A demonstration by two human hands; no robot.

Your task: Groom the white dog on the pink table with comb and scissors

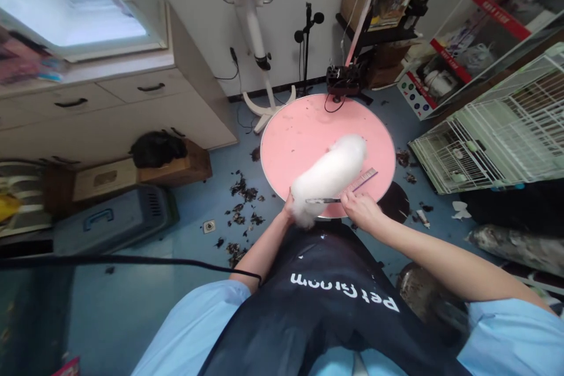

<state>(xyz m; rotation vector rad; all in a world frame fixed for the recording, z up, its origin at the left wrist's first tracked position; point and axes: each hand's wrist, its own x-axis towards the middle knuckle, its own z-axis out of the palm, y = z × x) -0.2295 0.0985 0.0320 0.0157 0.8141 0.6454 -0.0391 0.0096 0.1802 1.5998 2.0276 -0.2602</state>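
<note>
One white dog on one round pink desk is gripped at 7 o'clock by the left hand, while scissors and one comb are clasped in the right hand, dark fur clippings strewn over the blue floor.

Bright, even daylight from the glaring, blown-out window far up-left of the left hand. Soft shadows only. Strong wide-angle bending toward edges; corners smeared, perhaps motion-blurred.

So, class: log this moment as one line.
left hand: on white dog | right hand: holds scissors, comb | pink table
</note>
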